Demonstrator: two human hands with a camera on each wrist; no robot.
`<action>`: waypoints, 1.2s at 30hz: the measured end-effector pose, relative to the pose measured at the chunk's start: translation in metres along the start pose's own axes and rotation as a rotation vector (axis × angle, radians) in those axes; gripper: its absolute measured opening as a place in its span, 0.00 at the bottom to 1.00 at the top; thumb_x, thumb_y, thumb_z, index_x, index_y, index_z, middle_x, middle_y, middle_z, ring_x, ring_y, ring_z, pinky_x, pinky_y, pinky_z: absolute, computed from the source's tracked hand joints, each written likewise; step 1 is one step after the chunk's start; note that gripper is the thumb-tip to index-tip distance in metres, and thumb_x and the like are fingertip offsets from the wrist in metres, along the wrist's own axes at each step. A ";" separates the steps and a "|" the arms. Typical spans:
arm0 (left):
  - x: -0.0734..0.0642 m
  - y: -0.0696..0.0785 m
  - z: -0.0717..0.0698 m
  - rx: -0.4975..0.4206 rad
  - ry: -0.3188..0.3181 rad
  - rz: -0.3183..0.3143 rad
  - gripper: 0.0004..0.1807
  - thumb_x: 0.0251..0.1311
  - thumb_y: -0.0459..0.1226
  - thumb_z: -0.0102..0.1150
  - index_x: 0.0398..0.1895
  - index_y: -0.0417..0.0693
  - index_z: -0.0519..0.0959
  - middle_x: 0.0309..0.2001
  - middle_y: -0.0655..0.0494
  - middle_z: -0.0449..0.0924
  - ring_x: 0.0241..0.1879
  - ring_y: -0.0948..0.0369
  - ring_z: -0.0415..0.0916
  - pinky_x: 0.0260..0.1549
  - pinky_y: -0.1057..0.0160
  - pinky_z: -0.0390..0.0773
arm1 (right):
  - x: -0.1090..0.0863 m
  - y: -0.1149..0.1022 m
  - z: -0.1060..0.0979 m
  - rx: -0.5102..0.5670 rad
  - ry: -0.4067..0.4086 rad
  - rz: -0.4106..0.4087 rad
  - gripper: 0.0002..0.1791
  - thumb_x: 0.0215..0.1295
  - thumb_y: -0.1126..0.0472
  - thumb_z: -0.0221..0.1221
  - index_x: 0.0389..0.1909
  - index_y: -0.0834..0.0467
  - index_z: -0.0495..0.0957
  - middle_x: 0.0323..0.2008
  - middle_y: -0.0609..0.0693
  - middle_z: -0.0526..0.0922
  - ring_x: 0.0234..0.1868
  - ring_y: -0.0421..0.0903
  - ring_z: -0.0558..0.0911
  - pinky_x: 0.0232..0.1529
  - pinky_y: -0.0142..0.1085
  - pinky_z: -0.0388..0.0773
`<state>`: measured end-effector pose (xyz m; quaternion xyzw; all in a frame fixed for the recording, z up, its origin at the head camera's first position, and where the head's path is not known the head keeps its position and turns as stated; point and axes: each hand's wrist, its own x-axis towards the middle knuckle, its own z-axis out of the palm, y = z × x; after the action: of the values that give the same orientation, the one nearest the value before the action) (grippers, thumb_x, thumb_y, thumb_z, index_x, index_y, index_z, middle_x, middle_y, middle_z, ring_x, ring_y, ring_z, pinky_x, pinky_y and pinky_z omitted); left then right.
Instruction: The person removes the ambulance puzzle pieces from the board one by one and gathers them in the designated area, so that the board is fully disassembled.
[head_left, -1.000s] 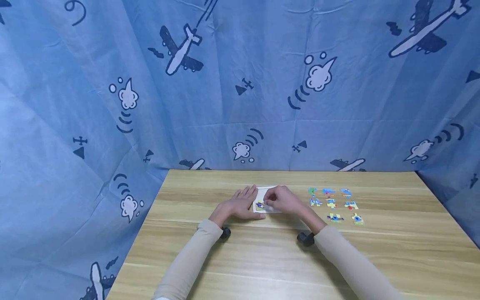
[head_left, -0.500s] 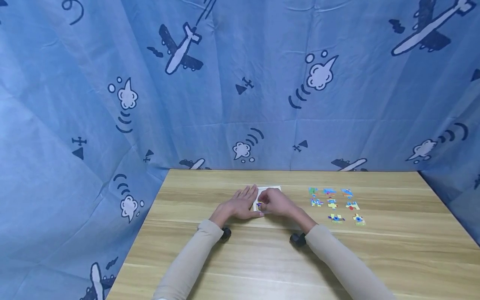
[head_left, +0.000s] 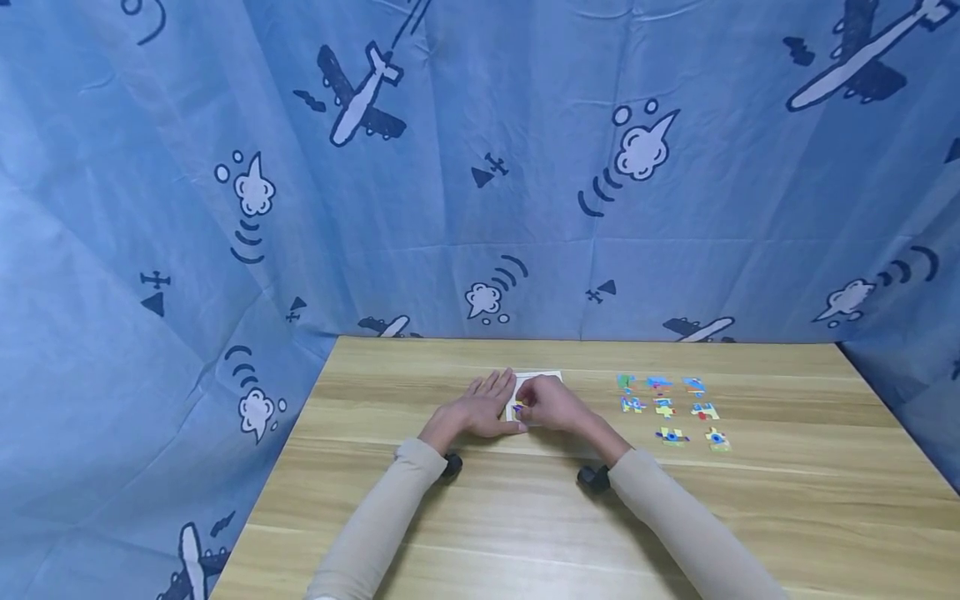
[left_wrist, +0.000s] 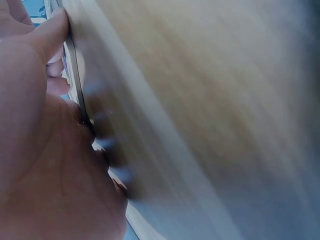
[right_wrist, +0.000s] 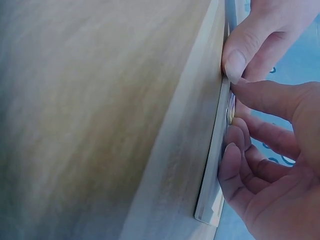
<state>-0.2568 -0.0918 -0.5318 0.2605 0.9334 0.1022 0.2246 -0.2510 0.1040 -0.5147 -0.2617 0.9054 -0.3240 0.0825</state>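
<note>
A small white puzzle tray (head_left: 549,374) lies on the table between my hands. My left hand (head_left: 480,412) rests flat along its left side, fingers spread and thumb by the near corner. Over the tray my right hand (head_left: 553,405) has its fingers curled, thumb and forefinger at a colourful jigsaw piece (head_left: 517,407) in the near left corner. The right wrist view shows this piece's yellowish edge (right_wrist: 231,112) between the thumb and forefinger, low against the tray's rim (right_wrist: 206,207). The fingers hide most of the piece.
To the right, several loose jigsaw pieces lie in rows, among them a green one (head_left: 626,383), a blue one (head_left: 694,386) and a yellow one with a blue circle (head_left: 717,439). A blue airplane-print curtain (head_left: 450,192) hangs behind the wooden table (head_left: 787,483).
My right hand has moved left across the tray to the piece in the near left corner, then stayed almost still. My left hand has kept its place.
</note>
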 end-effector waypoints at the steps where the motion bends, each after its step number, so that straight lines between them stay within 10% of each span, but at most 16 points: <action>1: 0.001 -0.001 0.001 0.002 0.003 -0.002 0.56 0.73 0.67 0.48 0.87 0.49 0.33 0.88 0.55 0.24 0.87 0.53 0.23 0.86 0.47 0.32 | 0.000 0.000 0.000 0.000 0.002 0.002 0.11 0.55 0.70 0.71 0.40 0.66 0.87 0.30 0.51 0.88 0.32 0.39 0.82 0.39 0.35 0.83; 36: 0.014 -0.008 0.007 0.016 -0.016 -0.026 0.59 0.70 0.72 0.46 0.86 0.54 0.29 0.86 0.60 0.19 0.86 0.57 0.18 0.86 0.48 0.28 | -0.015 0.005 -0.014 0.154 0.141 -0.013 0.05 0.68 0.68 0.66 0.39 0.58 0.90 0.36 0.51 0.92 0.37 0.39 0.86 0.42 0.31 0.83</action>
<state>-0.2674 -0.0907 -0.5449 0.2511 0.9356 0.0899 0.2315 -0.2444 0.1231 -0.5073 -0.2371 0.8795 -0.4109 0.0364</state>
